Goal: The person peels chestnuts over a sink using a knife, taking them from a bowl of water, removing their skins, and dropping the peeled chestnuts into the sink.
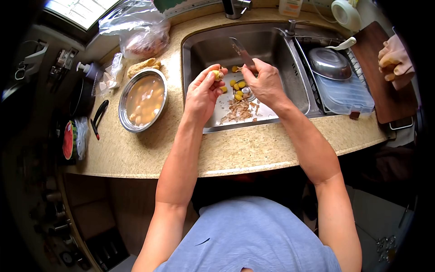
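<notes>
Over the sink [195, 47], my left hand [204, 93] pinches a small yellow piece that looks like a peeled chestnut [218, 75] between thumb and fingers. My right hand [268, 84] grips a knife [242, 52], its blade pointing up and away to the left. Right thumb and fingertips are close to a bit of brownish peel. Below both hands, several yellow chestnuts [238, 85] and a heap of brown peelings [238, 111] lie on the sink bottom. Left of the sink stands a metal bowl [123, 113] of cloudy brown water with pale round pieces in it.
A black-handled peeler or knife [99, 113] lies left of the bowl. Behind it are a lumpy tan item [144, 66] and a filled plastic bag [140, 34]. Right of the sink, a rack holds a metal lid [330, 63] and a plastic box [344, 93]. A faucet [235, 8] stands behind.
</notes>
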`<action>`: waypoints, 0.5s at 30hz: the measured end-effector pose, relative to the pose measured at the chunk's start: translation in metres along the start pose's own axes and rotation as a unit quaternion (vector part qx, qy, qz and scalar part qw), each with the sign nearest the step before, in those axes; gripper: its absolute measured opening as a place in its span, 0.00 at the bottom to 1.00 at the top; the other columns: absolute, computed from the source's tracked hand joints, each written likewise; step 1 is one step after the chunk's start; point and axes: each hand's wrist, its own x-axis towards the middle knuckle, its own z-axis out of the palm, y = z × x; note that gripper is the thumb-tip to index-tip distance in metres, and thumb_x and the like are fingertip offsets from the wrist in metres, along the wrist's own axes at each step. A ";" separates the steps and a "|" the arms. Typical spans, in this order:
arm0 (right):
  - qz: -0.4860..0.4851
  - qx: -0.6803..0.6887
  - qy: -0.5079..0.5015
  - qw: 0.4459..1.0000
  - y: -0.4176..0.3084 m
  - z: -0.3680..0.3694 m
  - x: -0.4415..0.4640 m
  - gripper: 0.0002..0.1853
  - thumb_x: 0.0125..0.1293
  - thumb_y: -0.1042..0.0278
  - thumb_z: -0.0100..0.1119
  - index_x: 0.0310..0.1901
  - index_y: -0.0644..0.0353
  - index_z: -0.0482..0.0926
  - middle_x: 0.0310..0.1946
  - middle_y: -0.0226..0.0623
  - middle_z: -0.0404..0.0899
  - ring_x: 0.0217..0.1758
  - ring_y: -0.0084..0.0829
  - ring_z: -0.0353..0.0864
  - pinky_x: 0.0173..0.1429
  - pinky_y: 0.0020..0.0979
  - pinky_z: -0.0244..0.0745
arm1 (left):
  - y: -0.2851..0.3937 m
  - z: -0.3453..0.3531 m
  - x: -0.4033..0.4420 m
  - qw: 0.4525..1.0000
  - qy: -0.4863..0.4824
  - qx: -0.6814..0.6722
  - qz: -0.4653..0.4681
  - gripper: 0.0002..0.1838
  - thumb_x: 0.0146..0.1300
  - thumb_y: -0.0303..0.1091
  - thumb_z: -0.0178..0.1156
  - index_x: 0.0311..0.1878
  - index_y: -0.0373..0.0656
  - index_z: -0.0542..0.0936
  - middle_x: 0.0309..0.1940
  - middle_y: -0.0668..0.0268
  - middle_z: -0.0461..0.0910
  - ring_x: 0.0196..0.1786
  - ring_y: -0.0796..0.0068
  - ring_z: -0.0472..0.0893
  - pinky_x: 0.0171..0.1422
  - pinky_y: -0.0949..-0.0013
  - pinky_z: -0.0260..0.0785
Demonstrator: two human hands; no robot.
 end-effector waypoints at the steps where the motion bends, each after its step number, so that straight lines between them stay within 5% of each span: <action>1: -0.001 0.002 -0.003 1.000 0.001 0.001 -0.001 0.10 0.68 0.64 0.62 0.41 0.63 0.81 0.32 0.46 0.86 0.34 0.41 0.88 0.37 0.38 0.78 | 0.001 -0.001 0.000 1.000 0.025 -0.019 0.005 0.17 0.78 0.31 0.51 0.65 0.36 0.75 0.57 0.55 0.82 0.50 0.71 0.83 0.48 0.74 0.76; 5: -0.051 -0.061 -0.029 0.996 -0.006 0.004 -0.007 0.10 0.68 0.64 0.63 0.44 0.62 0.80 0.31 0.46 0.86 0.32 0.45 0.87 0.37 0.39 0.78 | 0.008 0.002 -0.002 0.998 0.041 -0.046 0.004 0.17 0.74 0.27 0.56 0.63 0.34 0.74 0.56 0.53 0.81 0.55 0.66 0.84 0.61 0.69 0.79; 8: -0.064 0.086 -0.055 0.993 -0.015 0.005 -0.013 0.11 0.68 0.64 0.64 0.43 0.63 0.81 0.31 0.46 0.86 0.34 0.39 0.88 0.38 0.37 0.79 | 0.005 0.012 -0.004 0.999 0.034 -0.003 0.015 0.19 0.70 0.25 0.61 0.62 0.33 0.74 0.56 0.54 0.82 0.58 0.65 0.83 0.65 0.66 0.78; 15: -0.075 0.081 -0.068 0.992 -0.014 0.001 -0.010 0.12 0.68 0.62 0.65 0.40 0.65 0.80 0.27 0.45 0.85 0.27 0.36 0.85 0.34 0.35 0.78 | -0.005 0.026 -0.009 0.980 -0.011 0.182 0.075 0.22 0.63 0.22 0.70 0.59 0.32 0.77 0.53 0.57 0.84 0.55 0.72 0.84 0.61 0.70 0.79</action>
